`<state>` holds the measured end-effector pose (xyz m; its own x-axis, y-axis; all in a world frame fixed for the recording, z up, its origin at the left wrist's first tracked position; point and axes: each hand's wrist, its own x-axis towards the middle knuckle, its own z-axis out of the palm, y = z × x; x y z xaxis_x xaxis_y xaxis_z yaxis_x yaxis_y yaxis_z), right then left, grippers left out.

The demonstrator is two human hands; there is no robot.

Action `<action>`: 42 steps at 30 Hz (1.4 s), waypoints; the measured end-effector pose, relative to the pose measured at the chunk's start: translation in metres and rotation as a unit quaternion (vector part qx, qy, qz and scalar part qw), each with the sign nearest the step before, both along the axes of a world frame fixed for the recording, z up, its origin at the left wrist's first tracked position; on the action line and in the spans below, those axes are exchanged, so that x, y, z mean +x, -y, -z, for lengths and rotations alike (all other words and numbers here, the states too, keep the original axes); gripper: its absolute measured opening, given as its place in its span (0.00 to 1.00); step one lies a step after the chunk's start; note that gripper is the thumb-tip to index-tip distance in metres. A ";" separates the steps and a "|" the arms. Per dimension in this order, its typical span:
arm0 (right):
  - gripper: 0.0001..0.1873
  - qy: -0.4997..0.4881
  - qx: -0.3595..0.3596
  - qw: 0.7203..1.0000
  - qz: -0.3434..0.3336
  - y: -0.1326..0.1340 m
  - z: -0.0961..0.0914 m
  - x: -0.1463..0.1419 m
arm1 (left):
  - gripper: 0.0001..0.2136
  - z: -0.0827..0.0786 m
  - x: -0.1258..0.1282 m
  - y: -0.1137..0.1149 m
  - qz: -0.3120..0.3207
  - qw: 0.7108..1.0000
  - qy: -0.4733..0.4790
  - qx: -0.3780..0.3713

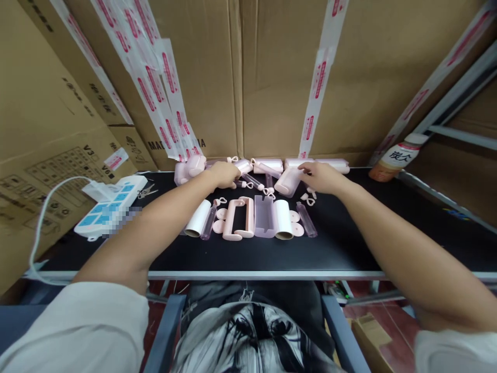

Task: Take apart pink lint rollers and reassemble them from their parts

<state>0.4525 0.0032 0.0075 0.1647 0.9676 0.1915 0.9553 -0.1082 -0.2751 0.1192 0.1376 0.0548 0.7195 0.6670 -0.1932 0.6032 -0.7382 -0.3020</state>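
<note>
My left hand is at the back row of pink plastic parts, its fingers curled down among them; what they hold, if anything, is hidden. My right hand has its thumb and fingers closed on the end of a pale pink plastic case, which lies tilted. In front lie a pink frame, a translucent lilac cover, two white paper rolls, round pink caps and slim translucent tubes. Small heart-shaped loops lie between the rows.
A white power strip with a plugged-in cable and some keys lie at the left. A bottle leans at the back right. Tall cardboard walls the back of the black tabletop.
</note>
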 end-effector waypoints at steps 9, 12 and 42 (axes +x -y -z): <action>0.30 -0.083 -0.082 0.988 0.096 0.009 0.014 0.013 | 0.23 0.002 0.003 -0.003 -0.018 1.000 0.001 0.007; 0.33 -0.126 -0.109 0.981 0.099 0.014 0.012 0.012 | 0.22 -0.007 0.010 0.007 -0.027 1.000 0.002 0.010; 0.12 0.030 -0.116 0.991 -0.054 0.037 -0.002 -0.005 | 0.36 -0.030 0.167 0.059 -0.040 0.965 0.211 -0.151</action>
